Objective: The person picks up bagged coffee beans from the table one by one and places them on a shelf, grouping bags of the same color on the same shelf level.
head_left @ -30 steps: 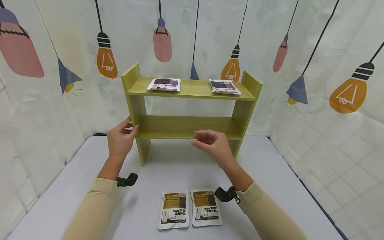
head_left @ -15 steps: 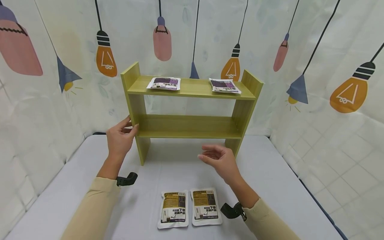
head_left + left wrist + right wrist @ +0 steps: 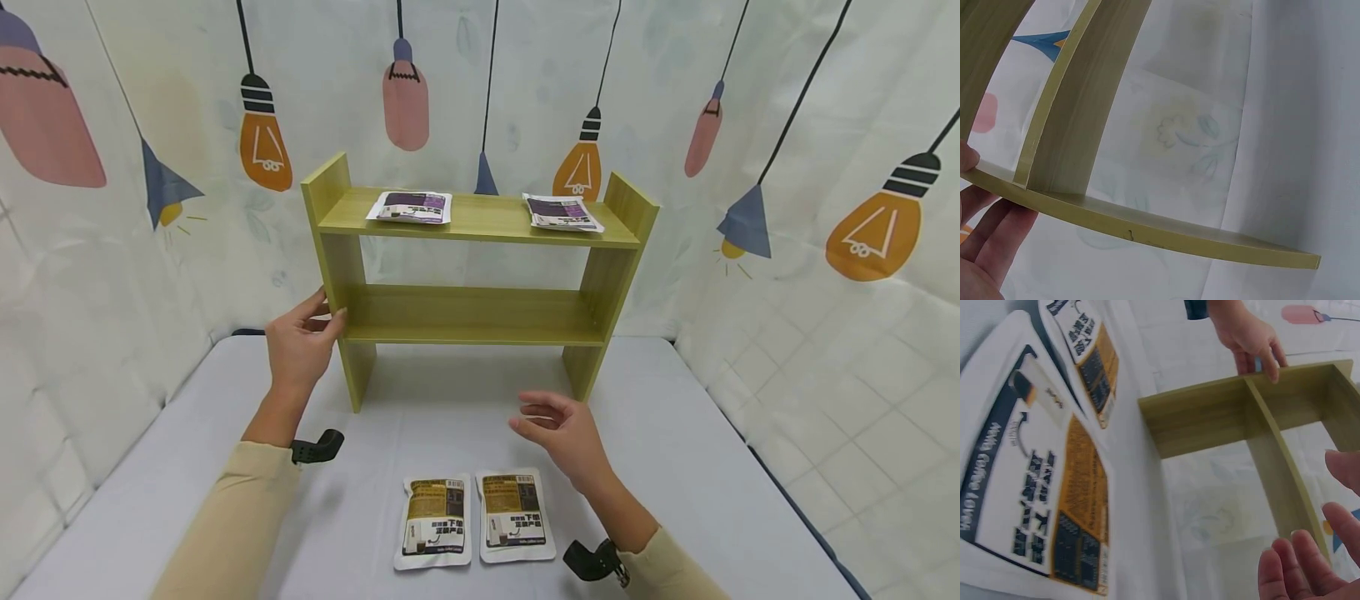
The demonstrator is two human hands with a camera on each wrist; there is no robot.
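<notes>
A small two-tier wooden shelf stands on the white table. My left hand grips the edge of its left side panel, thumb in front and fingers on the outer face; the left wrist view shows the fingers against that panel. In front of the shelf, my right hand hovers with loosely curved fingers and nothing in them. Below it lie two flat white pouches with brown-and-white labels, a left pouch and a right pouch, side by side. The right wrist view shows the nearer pouch large.
On the top board lie packets with purple labels, a left packet and a right packet. A fabric backdrop printed with lamps closes off the back and sides. The white tabletop reaches forward from the shelf.
My right hand has moved down and slightly right, from in front of the lower board toward the pouches. The left hand stays on the side panel, and the shelf has not moved.
</notes>
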